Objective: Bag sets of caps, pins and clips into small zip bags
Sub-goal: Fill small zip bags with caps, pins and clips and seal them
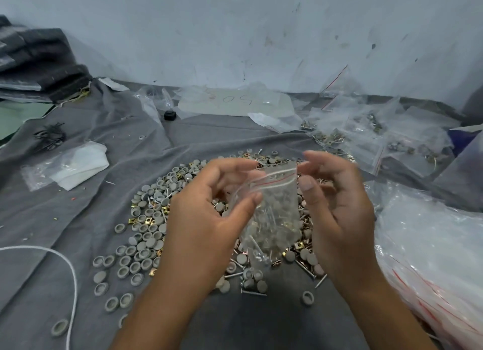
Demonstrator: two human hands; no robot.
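Above the parts pile (162, 226), left hand (209, 219) and right hand (337, 213) pinch the filled zip bag (274, 211); advise pressing the seal end-to-end, bag upright.

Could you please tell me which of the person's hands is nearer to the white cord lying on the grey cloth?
Left. The left hand is on the side toward the white cord, holding the small zip bag over the pile. The right hand is on the bag's far side, farther from the cord.

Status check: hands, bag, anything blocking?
Left hand and right hand pinching small clear red-striped zip bag, filled. Grey caps pile beneath. Nothing blocking.
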